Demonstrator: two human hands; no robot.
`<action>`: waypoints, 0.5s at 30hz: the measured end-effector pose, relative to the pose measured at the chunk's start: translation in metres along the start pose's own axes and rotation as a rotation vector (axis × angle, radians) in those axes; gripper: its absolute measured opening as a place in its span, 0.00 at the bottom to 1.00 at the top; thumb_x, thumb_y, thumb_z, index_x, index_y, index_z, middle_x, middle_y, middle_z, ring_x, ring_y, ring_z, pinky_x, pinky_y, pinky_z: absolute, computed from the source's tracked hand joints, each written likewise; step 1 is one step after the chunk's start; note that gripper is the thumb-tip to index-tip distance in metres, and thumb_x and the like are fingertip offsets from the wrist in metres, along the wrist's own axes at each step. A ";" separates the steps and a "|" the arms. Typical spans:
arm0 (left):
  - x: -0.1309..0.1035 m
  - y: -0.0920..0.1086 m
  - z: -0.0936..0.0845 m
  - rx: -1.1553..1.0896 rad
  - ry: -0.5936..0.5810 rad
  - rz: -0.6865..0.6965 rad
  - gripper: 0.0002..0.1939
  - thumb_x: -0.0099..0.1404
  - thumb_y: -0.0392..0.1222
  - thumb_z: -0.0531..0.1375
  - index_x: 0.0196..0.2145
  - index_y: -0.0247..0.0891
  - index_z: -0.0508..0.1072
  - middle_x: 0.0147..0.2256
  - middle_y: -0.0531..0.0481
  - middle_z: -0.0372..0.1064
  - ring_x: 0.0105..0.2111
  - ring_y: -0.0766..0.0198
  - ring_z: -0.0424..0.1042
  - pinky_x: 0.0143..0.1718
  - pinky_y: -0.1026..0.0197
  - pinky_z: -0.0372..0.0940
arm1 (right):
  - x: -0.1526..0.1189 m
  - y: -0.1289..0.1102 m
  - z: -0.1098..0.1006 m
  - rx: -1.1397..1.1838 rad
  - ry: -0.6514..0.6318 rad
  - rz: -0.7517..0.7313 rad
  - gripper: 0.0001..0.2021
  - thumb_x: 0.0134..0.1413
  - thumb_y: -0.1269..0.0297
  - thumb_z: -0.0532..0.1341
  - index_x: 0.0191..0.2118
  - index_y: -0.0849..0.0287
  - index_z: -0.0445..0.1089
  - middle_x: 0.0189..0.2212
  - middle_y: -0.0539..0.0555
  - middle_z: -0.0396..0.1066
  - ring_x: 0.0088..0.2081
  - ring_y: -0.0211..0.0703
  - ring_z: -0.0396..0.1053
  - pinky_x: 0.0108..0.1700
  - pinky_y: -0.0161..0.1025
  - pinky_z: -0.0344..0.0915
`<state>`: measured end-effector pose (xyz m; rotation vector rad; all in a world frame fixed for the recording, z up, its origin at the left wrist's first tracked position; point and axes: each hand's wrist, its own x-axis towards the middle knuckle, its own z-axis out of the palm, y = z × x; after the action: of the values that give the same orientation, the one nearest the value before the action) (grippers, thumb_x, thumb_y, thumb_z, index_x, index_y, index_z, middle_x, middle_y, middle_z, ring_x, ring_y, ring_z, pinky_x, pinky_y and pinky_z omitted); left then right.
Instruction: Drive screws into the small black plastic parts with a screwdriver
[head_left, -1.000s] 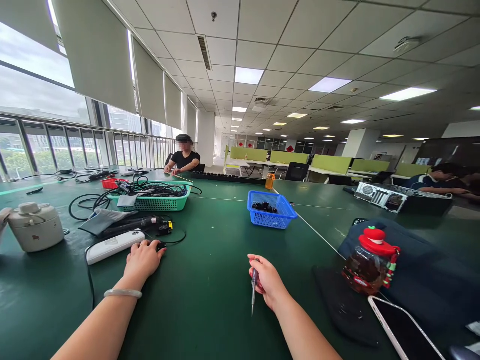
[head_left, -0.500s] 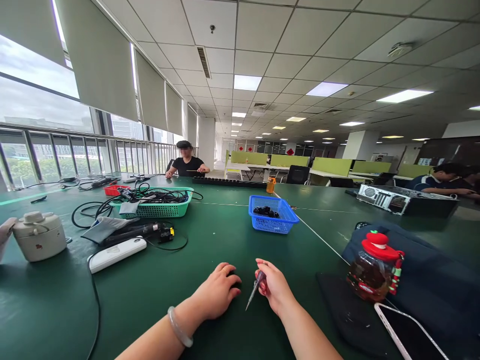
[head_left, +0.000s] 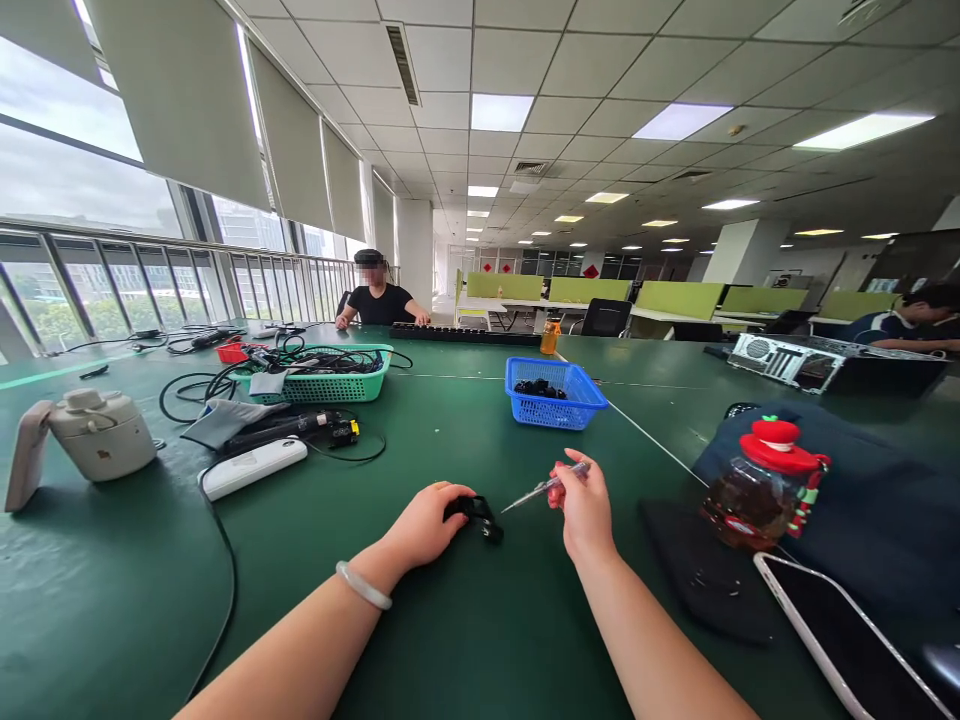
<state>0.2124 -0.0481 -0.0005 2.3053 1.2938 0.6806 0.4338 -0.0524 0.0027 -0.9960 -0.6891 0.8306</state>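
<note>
On the green table, a small black part (head_left: 484, 522) lies under the fingers of my left hand (head_left: 426, 524), which grips its left side. A pale bracelet circles that wrist. My right hand (head_left: 583, 500) is closed around the handle of a slim screwdriver (head_left: 536, 493). The screwdriver's tip points left and ends just above and right of the black part, with a small gap visible. Beyond my hands stands a blue basket (head_left: 556, 412) with small black pieces in it.
At the left are a green basket (head_left: 341, 388) of cables, a white power strip (head_left: 255, 466) and a beige flask (head_left: 105, 440). A red-lidded jar (head_left: 757, 495) and a phone (head_left: 844, 640) lie at the right. A person (head_left: 379, 295) sits across the table.
The black part now shows beside my left hand, whose fingers have closed on it. The screwdriver has turned from pointing down to pointing left. The view has tilted slightly downward.
</note>
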 end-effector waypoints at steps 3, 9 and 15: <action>0.000 0.002 0.001 -0.004 0.018 0.011 0.19 0.58 0.32 0.54 0.47 0.41 0.73 0.46 0.47 0.71 0.46 0.59 0.69 0.52 0.58 0.62 | -0.009 -0.005 0.004 -0.109 -0.037 -0.099 0.21 0.42 0.57 0.65 0.43 0.56 0.63 0.26 0.44 0.66 0.17 0.29 0.58 0.19 0.31 0.59; 0.000 0.005 0.001 0.020 0.043 -0.038 0.22 0.60 0.33 0.53 0.53 0.41 0.68 0.49 0.47 0.70 0.49 0.58 0.68 0.54 0.56 0.61 | -0.019 -0.009 0.007 -0.238 -0.108 -0.163 0.19 0.47 0.57 0.63 0.45 0.56 0.63 0.27 0.45 0.65 0.18 0.30 0.58 0.20 0.31 0.59; 0.000 0.007 -0.002 0.194 0.051 0.021 0.24 0.61 0.32 0.51 0.55 0.43 0.67 0.49 0.48 0.70 0.49 0.58 0.66 0.53 0.56 0.59 | -0.023 -0.006 0.009 -0.277 -0.218 -0.149 0.20 0.48 0.54 0.62 0.45 0.56 0.63 0.26 0.45 0.65 0.18 0.32 0.60 0.19 0.33 0.61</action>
<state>0.2158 -0.0512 0.0049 2.4728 1.4174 0.6504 0.4164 -0.0693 0.0088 -1.0948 -1.0750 0.7309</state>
